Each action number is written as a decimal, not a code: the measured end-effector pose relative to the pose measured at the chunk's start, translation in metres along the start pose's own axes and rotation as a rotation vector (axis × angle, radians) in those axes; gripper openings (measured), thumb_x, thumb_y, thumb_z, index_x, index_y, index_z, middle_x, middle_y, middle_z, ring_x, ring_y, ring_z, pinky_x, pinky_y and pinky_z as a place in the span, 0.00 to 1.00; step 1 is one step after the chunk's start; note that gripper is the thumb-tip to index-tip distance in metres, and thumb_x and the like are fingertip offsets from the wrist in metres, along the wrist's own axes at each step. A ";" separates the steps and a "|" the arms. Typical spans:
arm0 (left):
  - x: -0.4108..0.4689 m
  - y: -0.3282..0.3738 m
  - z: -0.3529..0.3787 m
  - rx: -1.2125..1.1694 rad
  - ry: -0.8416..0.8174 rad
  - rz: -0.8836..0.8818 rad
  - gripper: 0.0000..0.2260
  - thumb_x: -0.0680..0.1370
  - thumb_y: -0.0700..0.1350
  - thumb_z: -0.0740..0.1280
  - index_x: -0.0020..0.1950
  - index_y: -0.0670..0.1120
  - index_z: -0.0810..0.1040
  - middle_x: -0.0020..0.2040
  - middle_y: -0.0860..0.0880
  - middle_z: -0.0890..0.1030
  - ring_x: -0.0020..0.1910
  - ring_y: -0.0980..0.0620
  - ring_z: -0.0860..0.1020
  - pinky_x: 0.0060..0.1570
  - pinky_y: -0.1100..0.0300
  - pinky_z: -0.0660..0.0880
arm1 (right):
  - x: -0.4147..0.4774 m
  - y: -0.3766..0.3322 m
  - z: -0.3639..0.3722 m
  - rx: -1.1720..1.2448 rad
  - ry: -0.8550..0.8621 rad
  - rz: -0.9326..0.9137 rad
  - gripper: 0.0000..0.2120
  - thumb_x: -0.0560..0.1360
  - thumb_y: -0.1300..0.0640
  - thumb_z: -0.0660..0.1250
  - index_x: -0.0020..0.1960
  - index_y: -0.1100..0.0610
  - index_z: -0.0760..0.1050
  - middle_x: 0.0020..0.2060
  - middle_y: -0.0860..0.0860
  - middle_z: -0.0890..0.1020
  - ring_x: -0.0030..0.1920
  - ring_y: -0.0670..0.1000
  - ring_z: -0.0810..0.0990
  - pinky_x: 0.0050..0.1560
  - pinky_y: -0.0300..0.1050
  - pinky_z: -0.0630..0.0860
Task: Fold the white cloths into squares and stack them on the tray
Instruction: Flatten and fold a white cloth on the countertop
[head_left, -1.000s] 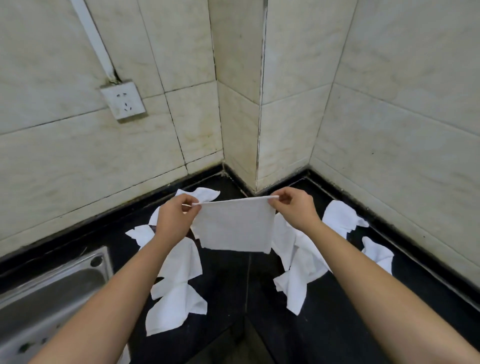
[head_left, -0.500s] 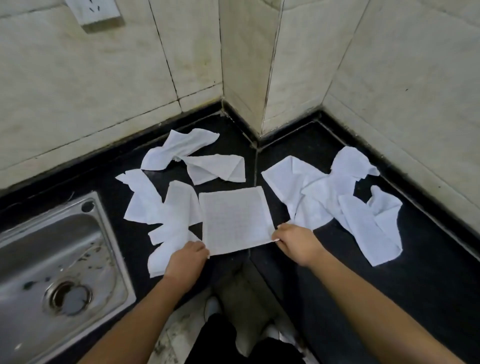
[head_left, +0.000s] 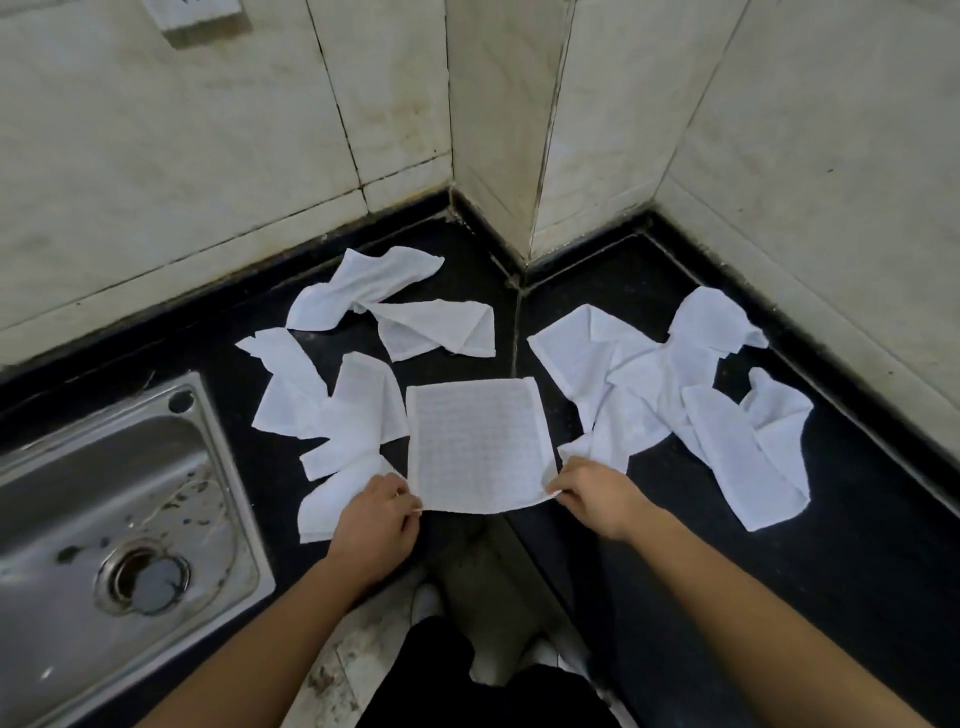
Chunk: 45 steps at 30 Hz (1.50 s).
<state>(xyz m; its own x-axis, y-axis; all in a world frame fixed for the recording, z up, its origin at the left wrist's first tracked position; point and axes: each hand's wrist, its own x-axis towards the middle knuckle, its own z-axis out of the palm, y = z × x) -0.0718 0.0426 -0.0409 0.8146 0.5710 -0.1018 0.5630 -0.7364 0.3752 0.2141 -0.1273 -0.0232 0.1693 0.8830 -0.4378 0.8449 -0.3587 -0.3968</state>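
On the counter (head_left: 857, 571), left hand (head_left: 376, 525) and right hand (head_left: 597, 499) pinch white cloth (head_left: 475, 447)

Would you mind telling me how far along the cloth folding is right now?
Done: nothing; no folded stack or tray is in view. In hand: the left hand and right hand pinch the near corners of one flat cloth on the counter. Left: crumpled cloths lie on both sides, unfolded.

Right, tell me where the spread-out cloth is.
Head view, centre: the spread-out cloth lies on the black counter between a left heap and a right heap of crumpled cloths; the left hand and right hand pinch its near corners.
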 end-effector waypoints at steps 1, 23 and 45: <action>0.006 0.001 -0.006 -0.057 -0.008 -0.065 0.05 0.74 0.44 0.71 0.48 0.47 0.85 0.48 0.51 0.80 0.48 0.51 0.77 0.45 0.58 0.77 | 0.004 0.000 -0.008 0.050 0.023 0.003 0.10 0.81 0.54 0.64 0.58 0.51 0.82 0.51 0.48 0.77 0.53 0.52 0.79 0.53 0.43 0.74; 0.157 -0.043 -0.012 -0.427 0.208 -0.533 0.09 0.80 0.43 0.67 0.58 0.44 0.81 0.50 0.47 0.83 0.46 0.52 0.78 0.51 0.62 0.71 | 0.135 0.009 -0.040 0.550 0.480 0.391 0.08 0.79 0.55 0.67 0.57 0.49 0.80 0.44 0.45 0.81 0.42 0.43 0.78 0.46 0.35 0.73; 0.131 -0.053 0.039 0.276 -0.091 0.079 0.31 0.83 0.61 0.44 0.81 0.46 0.51 0.81 0.43 0.48 0.80 0.45 0.46 0.76 0.39 0.50 | 0.144 -0.025 0.032 -0.296 0.269 0.068 0.33 0.83 0.37 0.42 0.82 0.55 0.46 0.81 0.56 0.45 0.81 0.56 0.42 0.79 0.60 0.45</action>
<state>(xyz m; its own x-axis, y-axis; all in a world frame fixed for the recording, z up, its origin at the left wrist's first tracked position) 0.0102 0.1421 -0.1101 0.8597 0.4820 -0.1693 0.5035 -0.8554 0.1217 0.2015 -0.0009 -0.1020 0.3229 0.9222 -0.2128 0.9304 -0.3506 -0.1073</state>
